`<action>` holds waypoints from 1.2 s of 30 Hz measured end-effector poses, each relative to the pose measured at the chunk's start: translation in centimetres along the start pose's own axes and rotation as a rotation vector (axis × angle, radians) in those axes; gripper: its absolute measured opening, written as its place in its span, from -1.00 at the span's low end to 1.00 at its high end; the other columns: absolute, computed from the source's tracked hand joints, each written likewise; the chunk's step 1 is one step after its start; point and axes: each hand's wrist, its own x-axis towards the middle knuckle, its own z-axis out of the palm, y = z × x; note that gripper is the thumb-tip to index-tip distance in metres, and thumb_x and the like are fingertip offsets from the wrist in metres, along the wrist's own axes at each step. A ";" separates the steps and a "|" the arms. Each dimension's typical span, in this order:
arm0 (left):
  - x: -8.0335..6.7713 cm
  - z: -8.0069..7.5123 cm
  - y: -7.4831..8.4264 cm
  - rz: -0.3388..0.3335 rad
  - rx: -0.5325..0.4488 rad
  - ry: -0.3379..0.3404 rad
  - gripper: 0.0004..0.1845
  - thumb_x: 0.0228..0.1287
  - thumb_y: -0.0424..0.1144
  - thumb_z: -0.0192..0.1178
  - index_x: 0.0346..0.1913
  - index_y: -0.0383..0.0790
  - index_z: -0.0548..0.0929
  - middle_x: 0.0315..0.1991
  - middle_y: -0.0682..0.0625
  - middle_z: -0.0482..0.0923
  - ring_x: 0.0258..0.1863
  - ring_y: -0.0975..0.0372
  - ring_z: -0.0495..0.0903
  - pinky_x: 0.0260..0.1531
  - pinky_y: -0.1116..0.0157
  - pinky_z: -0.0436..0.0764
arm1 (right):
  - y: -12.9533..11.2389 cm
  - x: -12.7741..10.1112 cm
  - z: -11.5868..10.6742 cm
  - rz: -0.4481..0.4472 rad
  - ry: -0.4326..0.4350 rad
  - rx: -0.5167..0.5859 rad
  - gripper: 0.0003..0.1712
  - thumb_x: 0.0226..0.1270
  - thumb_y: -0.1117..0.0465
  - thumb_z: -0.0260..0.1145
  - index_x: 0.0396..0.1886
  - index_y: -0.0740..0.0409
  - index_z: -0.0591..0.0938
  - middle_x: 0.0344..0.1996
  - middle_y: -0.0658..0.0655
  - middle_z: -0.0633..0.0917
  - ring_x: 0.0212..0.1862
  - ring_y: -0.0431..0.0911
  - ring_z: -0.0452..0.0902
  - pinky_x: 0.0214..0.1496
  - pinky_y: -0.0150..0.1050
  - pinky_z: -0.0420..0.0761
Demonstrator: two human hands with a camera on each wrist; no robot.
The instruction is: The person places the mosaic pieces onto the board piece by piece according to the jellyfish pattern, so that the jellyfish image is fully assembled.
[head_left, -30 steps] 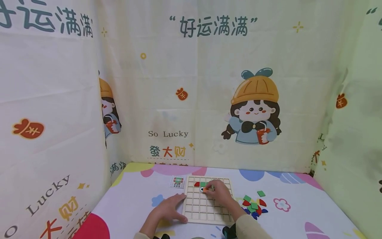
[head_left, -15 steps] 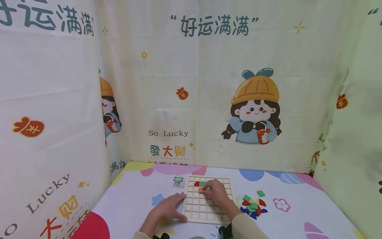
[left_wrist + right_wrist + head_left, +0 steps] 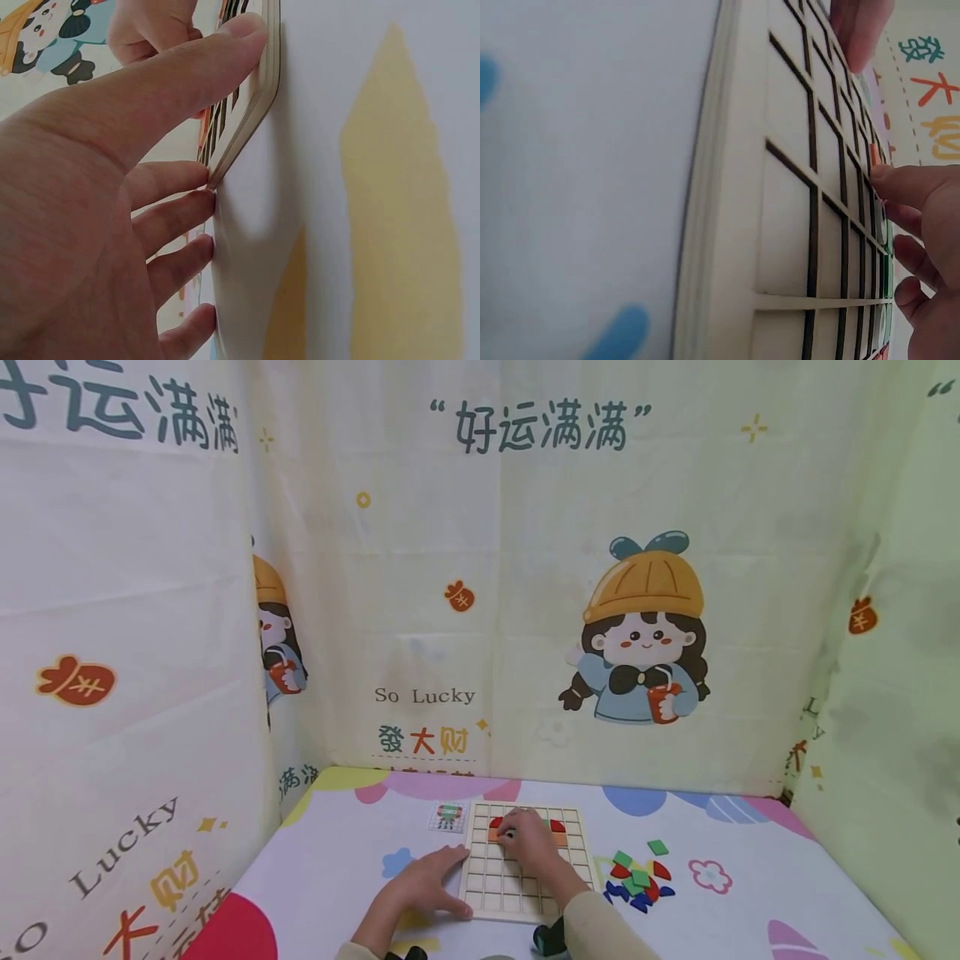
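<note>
A pale wooden grid board (image 3: 491,885) lies on the table, with coloured tiles in its top rows. My left hand (image 3: 429,881) rests against its left side, fingers spread; in the left wrist view the thumb (image 3: 244,36) touches the board's edge. My right hand (image 3: 531,842) is over the second row, its fingers on an orange tile (image 3: 492,833) at the row's left end. The right wrist view shows that orange at the thumb tip. A black-and-white eye tile (image 3: 511,834) shows beside these fingers. Red quarter-round tiles (image 3: 557,826) sit in the top row; my hand hides the tiles between.
A small pattern card (image 3: 448,816) lies beyond the board's left corner. Right of the board is a loose pile (image 3: 637,881) of green, red and blue pieces, with a single green tile (image 3: 657,847) behind it. Printed cloth walls (image 3: 525,568) enclose the table.
My right hand has moved left along the second row with the orange tile, uncovering another orange tile and a red one at the right. The left hand stays in place.
</note>
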 end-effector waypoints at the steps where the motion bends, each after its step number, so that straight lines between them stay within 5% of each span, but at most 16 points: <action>1: 0.0 0.0 0.0 -0.001 0.002 0.001 -0.04 -0.27 0.16 0.42 0.31 0.01 0.30 0.33 -0.03 0.27 0.34 -0.08 0.19 0.26 -0.17 0.21 | 0.0 -0.1 -0.2 -0.005 -0.016 0.016 -0.97 0.06 0.12 0.39 -0.47 -0.07 0.70 -0.32 -0.12 0.64 -0.13 -0.14 0.47 -0.04 -0.16 0.58; 11: -0.1 0.2 -0.3 -0.006 -0.015 0.000 -0.04 -0.28 0.16 0.42 0.30 0.02 0.31 0.33 -0.03 0.27 0.34 -0.08 0.18 0.26 -0.19 0.20 | 0.6 -1.3 -1.8 -0.060 -0.054 0.147 -0.90 0.10 0.22 0.35 -0.34 0.03 0.70 -0.18 0.04 0.64 -0.09 -0.05 0.50 -0.10 -0.12 0.59; 18: -0.1 0.3 -0.2 -0.011 -0.022 0.013 -0.03 -0.30 0.15 0.44 0.30 0.00 0.31 0.33 -0.03 0.27 0.33 -0.08 0.19 0.26 -0.18 0.20 | 2.8 -2.4 -3.1 -0.051 0.017 0.086 -0.89 0.07 0.22 0.36 -0.36 0.02 0.70 -0.25 -0.01 0.65 -0.36 -0.17 0.42 -0.43 -0.37 0.43; 26: -0.1 0.3 -0.2 -0.011 -0.018 0.013 -0.03 -0.29 0.17 0.42 0.31 0.01 0.30 0.33 -0.03 0.27 0.33 -0.07 0.20 0.26 -0.16 0.21 | 5.4 -4.0 -5.3 -0.052 0.057 0.089 -0.89 0.07 0.20 0.37 -0.35 0.03 0.69 -0.33 -0.03 0.63 -0.34 -0.17 0.39 -0.42 -0.37 0.44; 36: -0.1 0.1 0.2 0.007 -0.008 0.014 -0.04 -0.28 0.14 0.43 0.31 -0.01 0.30 0.34 -0.03 0.26 0.34 -0.07 0.19 0.27 -0.16 0.20 | 9.6 -6.9 -8.8 0.157 0.066 0.011 -0.87 0.01 0.22 0.40 -0.38 -0.07 0.69 -0.36 -0.11 0.64 -0.37 -0.19 0.33 -0.43 -0.40 0.35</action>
